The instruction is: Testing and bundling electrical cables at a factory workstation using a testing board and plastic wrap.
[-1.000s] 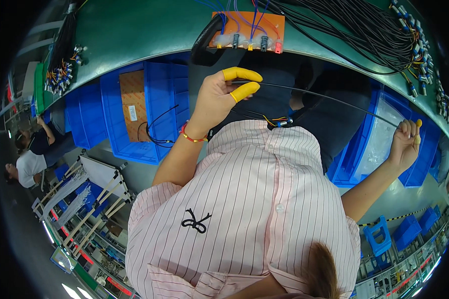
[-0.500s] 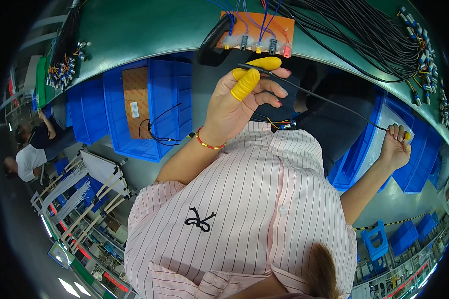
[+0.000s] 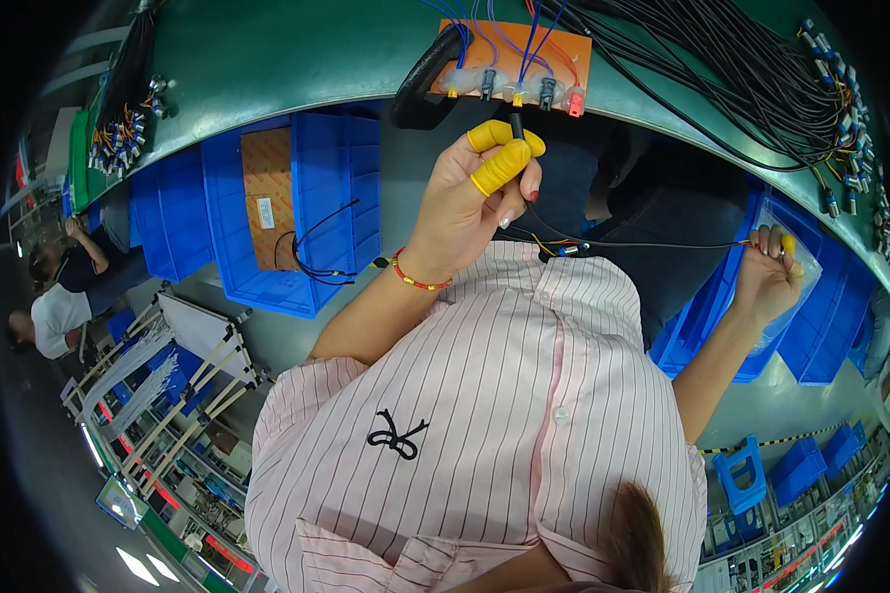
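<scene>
- Pinched in the left hand (image 3: 463, 203), just below the yellow connector (image 3: 518, 100) on the orange board (image 3: 580, 59): the thick black end (image 3: 516, 125) of a thin black cable (image 3: 643, 243).
- Left thumb and forefinger, both in yellow finger cots (image 3: 499, 170), pressed together around that end, tip poking out toward the board.
- In the right hand (image 3: 764, 282), well out to the right: a far stretch of the same cable, caught between bunched fingertips near a bit of coloured wire, with slack sagging between the two hands.
- Too foreshortened here to tell whether tip and yellow connector touch.
- For a clean approach, line the black end up squarely with the yellow connector, tilted toward neither of the dark connectors (image 3: 547, 94) close on each side.
- Pinch near the tip for fine aim, but with the finger cots clear of the front.
- Feed slack from the right hand rather than tugging; better no sideways pull on the black end.
- Press lightly and straight, without forcing or rocking the board.
- Mind the blue wires (image 3: 530, 44) above, and steer clear of the cable bundle (image 3: 712, 69) on the green workbench (image 3: 297, 59).
</scene>
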Tool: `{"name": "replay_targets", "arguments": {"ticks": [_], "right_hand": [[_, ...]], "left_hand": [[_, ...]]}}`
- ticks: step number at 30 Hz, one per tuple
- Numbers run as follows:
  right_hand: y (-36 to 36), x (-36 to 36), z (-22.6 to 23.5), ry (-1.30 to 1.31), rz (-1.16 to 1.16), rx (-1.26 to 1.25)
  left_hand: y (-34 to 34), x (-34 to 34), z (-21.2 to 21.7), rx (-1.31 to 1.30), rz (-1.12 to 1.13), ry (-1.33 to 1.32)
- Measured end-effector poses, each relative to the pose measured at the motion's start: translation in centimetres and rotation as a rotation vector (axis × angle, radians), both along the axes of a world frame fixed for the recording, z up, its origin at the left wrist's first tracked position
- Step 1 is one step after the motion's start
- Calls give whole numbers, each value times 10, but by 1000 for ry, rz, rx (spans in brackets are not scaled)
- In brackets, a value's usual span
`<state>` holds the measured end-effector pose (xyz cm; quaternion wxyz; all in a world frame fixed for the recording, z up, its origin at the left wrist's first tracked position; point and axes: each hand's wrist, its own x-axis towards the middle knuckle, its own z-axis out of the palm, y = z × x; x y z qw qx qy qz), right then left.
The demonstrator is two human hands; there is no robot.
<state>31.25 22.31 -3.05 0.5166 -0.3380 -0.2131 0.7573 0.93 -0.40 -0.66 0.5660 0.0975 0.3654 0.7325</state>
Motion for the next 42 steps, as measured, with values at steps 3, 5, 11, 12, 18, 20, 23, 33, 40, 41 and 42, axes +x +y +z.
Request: {"name": "replay_targets", "arguments": {"ticks": [3,5,11,12,18,20,23,33,40,41,42], "right_hand": [[0,-1,-11,50,117,36],[0,-3,-13,80,176,61],[1,-9,-12,85,173,25],[1,-9,-12,84,169,19],[0,-12,-10,83,158,0],[1,-12,-10,83,162,0],[2,-11,-13,93,181,2],[2,-19,-11,101,187,-16],[2,-9,-9,98,217,58],[0,-7,-6,77,205,73],[-3,-4,-1,55,193,89]], "left_hand": [[1,-1,0,-84,28,42],[2,-4,-3,-110,32,63],[6,-7,-6,-166,77,153],[7,-8,-5,-170,75,144],[7,-12,1,-163,44,31],[5,-16,3,-147,15,-66],[5,-13,3,-160,66,-190],[11,-12,-1,-87,91,-140],[12,-19,-3,-57,47,-199],[13,-21,-1,-68,26,-219],[14,-21,2,-93,0,-173]]}}
